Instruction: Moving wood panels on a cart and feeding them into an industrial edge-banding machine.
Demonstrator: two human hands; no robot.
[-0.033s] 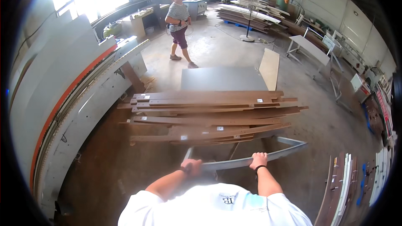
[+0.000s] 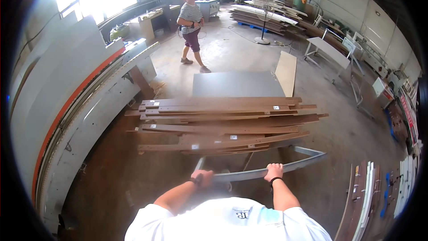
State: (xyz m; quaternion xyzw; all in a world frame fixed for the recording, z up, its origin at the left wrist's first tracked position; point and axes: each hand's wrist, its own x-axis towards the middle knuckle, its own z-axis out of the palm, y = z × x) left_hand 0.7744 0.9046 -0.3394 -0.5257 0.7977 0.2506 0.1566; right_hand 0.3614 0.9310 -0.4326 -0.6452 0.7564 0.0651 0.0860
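Note:
My left hand (image 2: 204, 177) is closed round the left end of a grey metal cart handle (image 2: 245, 175). Farther right along the same bar, my right hand (image 2: 273, 171) grips it with the fingers wrapped over the top. Both arms are stretched forward. Just beyond the handle lies a stack of long brown boards (image 2: 223, 129), set crosswise in uneven layers, several with small white labels. The boards hide most of the cart beneath them.
A grey panel (image 2: 236, 84) and a pale board (image 2: 286, 72) lie past the stack. A long grey machine (image 2: 96, 107) borders the left. A person (image 2: 191, 29) in a striped shirt stands ahead. On the right are a white-topped table (image 2: 330, 51) and upright strips (image 2: 363, 196); a fan (image 2: 263, 40) stands farther back.

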